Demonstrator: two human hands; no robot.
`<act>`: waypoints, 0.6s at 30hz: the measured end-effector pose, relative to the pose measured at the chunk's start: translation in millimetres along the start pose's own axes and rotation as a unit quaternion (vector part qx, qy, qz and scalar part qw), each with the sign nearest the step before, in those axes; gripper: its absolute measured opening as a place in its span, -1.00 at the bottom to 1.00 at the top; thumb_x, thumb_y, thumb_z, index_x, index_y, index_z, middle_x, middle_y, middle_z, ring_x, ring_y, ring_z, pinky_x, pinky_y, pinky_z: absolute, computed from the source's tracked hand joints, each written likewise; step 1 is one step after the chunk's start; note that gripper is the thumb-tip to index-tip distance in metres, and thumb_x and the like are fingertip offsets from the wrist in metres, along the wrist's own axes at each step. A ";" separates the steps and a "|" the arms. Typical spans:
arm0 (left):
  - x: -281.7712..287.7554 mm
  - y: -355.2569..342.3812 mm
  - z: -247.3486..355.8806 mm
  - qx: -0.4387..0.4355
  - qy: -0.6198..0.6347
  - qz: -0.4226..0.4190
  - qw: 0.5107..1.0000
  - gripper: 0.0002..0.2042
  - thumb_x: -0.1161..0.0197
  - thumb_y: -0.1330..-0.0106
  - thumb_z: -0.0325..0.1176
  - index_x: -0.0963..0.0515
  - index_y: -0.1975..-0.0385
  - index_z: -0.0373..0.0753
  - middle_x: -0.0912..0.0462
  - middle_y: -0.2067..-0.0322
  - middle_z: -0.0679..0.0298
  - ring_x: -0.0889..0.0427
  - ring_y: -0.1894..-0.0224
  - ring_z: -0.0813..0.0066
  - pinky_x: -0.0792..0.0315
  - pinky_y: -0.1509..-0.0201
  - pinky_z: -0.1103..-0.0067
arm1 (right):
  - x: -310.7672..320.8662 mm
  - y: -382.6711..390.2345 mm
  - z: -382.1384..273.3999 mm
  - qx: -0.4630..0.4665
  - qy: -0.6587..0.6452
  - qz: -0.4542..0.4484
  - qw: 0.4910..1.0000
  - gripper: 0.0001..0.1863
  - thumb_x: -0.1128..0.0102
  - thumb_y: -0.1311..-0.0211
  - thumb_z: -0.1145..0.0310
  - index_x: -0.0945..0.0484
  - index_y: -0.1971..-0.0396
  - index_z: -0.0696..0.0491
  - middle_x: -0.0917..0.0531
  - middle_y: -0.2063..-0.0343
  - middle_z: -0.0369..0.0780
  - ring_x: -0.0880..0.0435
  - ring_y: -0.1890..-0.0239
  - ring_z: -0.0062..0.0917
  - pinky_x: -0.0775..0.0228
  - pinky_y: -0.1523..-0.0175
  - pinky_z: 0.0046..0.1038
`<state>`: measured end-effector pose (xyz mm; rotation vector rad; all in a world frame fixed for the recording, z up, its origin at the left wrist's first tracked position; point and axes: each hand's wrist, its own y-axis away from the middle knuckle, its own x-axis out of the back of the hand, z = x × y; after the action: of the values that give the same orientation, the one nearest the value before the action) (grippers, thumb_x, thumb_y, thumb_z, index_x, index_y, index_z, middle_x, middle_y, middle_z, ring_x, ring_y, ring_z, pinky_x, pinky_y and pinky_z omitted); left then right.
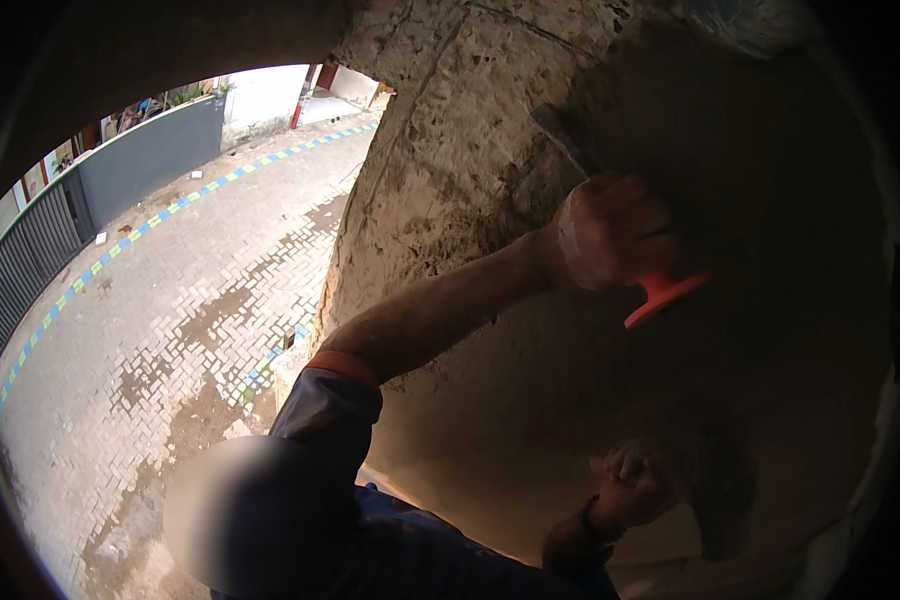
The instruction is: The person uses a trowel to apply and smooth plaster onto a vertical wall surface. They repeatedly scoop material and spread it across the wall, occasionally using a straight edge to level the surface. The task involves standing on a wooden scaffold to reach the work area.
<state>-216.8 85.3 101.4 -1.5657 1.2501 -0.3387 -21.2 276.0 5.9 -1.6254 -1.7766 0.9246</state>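
My left hand (615, 228) is closed round a chisel (563, 140) with an orange hand guard (667, 298) below my fist. The chisel's dark flat shank points up-left to the rough, pitted wall (440, 140), its end on or close to that surface. Lower right, in deep shade, my right hand (633, 482) is closed, with a dark band at the wrist. A dark blocky shape (720, 490) is beside it; whether this is a tool in that hand is too dim to tell.
Beyond the wall's edge on the left lies a paved street (160, 330) with a blue and yellow border (180, 203). A grey boundary wall (155, 150) and a barred gate (25, 250) line its far side.
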 end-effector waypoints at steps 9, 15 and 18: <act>-0.7 -13.4 -5.0 0.002 -0.007 0.092 0.996 -0.82 -0.12 0.34 -0.22 -0.31 0.74 -0.09 -0.24 0.70 0.41 -0.32 0.65 0.48 -0.19 0.70 0.57 | -25.5 -23.3 28.2 0.186 -0.028 -0.021 0.982 -0.83 0.04 -0.11 0.30 -0.46 0.37 0.05 -0.32 0.67 -0.22 -0.25 0.69 -0.50 -0.13 0.62 -0.41; -0.4 -5.9 -13.3 0.020 -0.003 0.122 0.992 -0.81 -0.17 0.31 -0.19 -0.34 0.74 -0.10 -0.26 0.71 0.40 -0.33 0.67 0.47 -0.19 0.69 0.56 | -20.8 -42.1 4.2 0.024 0.113 -0.064 0.991 -0.71 0.16 -0.27 0.19 -0.38 0.27 0.12 -0.33 0.67 -0.20 -0.30 0.66 -0.48 -0.21 0.58 -0.38; 5.7 -9.1 -9.9 0.033 0.008 0.124 0.992 -0.80 -0.21 0.27 -0.20 -0.36 0.74 -0.11 -0.29 0.71 0.39 -0.34 0.67 0.46 -0.19 0.69 0.55 | -32.0 -39.1 -3.5 0.190 -0.029 -0.081 0.978 -0.71 -0.02 -0.25 0.08 -0.33 0.34 0.01 -0.27 0.68 -0.24 -0.25 0.66 -0.51 -0.38 0.45 -0.08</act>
<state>-216.8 74.3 111.0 -1.3362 1.4143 -0.2292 -38.7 243.5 40.6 -1.2062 -1.6191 1.1606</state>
